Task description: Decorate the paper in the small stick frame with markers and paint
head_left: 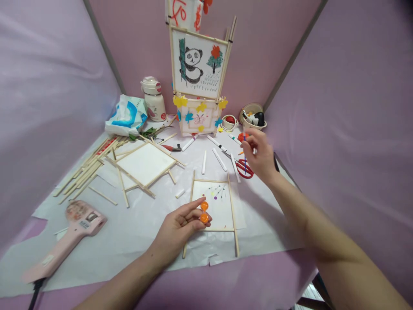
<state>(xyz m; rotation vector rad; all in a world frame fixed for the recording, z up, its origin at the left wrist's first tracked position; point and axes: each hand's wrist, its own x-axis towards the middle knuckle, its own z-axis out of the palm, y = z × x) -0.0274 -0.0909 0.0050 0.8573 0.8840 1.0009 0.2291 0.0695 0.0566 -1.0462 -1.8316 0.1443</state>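
My left hand (185, 224) is closed on two small round orange pieces (204, 212) joined end to end, shiny like tiny paint pots. It hovers over a sheet of white paper (222, 213) set in a wooden stick frame, covering part of its left side. Thin dark stems with coloured dots are drawn near the sheet's top. My right hand (260, 155) is raised to the upper right of this frame, pinching a thin blue stick (245, 165), brush- or pen-like, which points down. Behind the stick lie red-handled scissors (248, 170).
A tall stick-framed lantern (200, 64) with a panda drawing stands at the back. Several white markers (219, 159) lie before it. Leftward are another framed sheet (146, 161), loose sticks (82, 174), a pink glue gun or heat tool (69, 241) and a bottle (155, 101).
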